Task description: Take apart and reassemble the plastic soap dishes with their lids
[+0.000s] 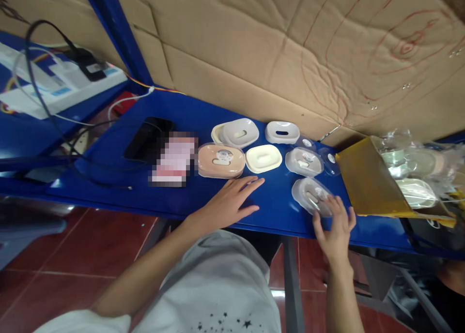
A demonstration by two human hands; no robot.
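Observation:
Several oval dishes lie on the blue table. My left hand (238, 197), fingers spread and holding nothing, is just in front of a peach dish (209, 166) and a cream dish (264, 158). My right hand (334, 224) has its fingers apart, with the fingertips at the right edge of a clear-covered pale dish (305, 192). Behind that sits another clear-covered dish (304, 161), with clear lids (329, 161) beside it. Further back are a white dish (282, 132) and a lilac-white dish (240, 132) overlapping a cream one (217, 133).
An open cardboard box (374, 183) with wrapped dishes stands at the right. At the left are a black phone (145, 137), a blurred pinkish item (174, 161), cables and a power strip (90, 83). A cardboard wall (254, 57) rises behind the table.

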